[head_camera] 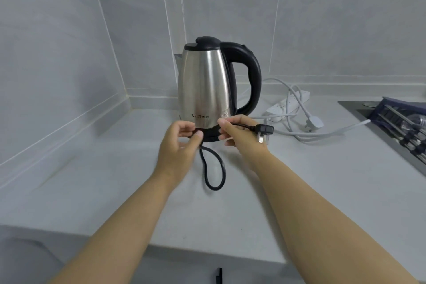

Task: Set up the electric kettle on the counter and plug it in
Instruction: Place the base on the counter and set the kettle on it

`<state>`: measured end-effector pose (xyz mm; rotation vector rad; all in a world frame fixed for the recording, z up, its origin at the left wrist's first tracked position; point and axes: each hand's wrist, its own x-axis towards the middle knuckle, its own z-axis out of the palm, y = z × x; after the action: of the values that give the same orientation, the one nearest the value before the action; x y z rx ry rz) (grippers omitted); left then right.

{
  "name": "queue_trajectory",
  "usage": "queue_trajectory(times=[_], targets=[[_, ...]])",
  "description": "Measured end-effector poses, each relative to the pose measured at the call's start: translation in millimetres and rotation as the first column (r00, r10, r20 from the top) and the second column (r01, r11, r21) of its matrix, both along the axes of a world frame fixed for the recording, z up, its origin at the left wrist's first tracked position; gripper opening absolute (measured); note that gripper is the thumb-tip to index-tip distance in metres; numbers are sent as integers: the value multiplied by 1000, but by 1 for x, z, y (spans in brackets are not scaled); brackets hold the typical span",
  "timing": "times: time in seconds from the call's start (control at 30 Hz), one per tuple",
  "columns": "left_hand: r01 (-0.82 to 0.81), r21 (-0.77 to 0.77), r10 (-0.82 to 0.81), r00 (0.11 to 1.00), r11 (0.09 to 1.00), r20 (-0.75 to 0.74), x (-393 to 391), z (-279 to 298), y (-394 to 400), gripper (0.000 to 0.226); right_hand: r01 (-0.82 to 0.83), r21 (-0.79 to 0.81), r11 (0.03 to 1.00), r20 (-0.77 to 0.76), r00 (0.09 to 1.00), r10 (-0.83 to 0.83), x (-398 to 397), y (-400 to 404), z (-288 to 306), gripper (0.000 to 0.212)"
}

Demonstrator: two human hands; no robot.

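Observation:
A stainless steel electric kettle with a black lid and handle stands upright on its black base on the grey counter, near the wall corner. A black power cord runs from the base and loops toward me on the counter. My left hand pinches the cord just in front of the base. My right hand grips the cord near its end, with the black plug sticking out to the right, its metal pins pointing down.
A white power strip lies to the right of the kettle with its own white cable and white plug loose on the counter. Further right is a sink holding a dark rack of utensils. Tiled walls close the back and left.

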<state>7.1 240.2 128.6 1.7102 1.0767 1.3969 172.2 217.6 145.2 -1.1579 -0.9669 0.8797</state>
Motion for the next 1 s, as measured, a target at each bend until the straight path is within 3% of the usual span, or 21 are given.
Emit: queue_trajectory(times=[0.13,0.27,0.33,0.4,0.5,0.67,0.77,0.9,1.0], targets=[[135,58,-128,985,989,-112,6,-4,-10,39,-280,119,953,-220,928,301,-9,-11,2,5],[128,201,-76,966,971,-248,3,-4,-6,26,-427,109,898,-206,874,440,-10,-20,-4,27],[88,220,-31,967,972,-251,3,-3,-5,20,-370,50,928,-186,909,373,-6,-23,-3,22],[36,201,4,981,979,-195,2,-2,-3,20,-193,-31,981,-307,936,174,3,-23,0,8],[-22,161,44,990,987,-135,0,-2,-1,23,38,-104,994,-492,866,-85,28,-24,6,15],[-67,134,87,986,989,-145,6,-1,3,21,69,63,996,-200,978,-56,43,-37,16,21],[-83,114,97,989,990,-116,11,1,6,17,36,151,988,25,999,-40,35,-39,15,15],[-106,46,111,989,993,-103,17,3,9,12,217,87,972,341,911,-233,34,-25,-2,7],[-113,27,115,989,993,-97,19,4,7,12,312,21,950,510,814,-279,44,-16,-13,7]])
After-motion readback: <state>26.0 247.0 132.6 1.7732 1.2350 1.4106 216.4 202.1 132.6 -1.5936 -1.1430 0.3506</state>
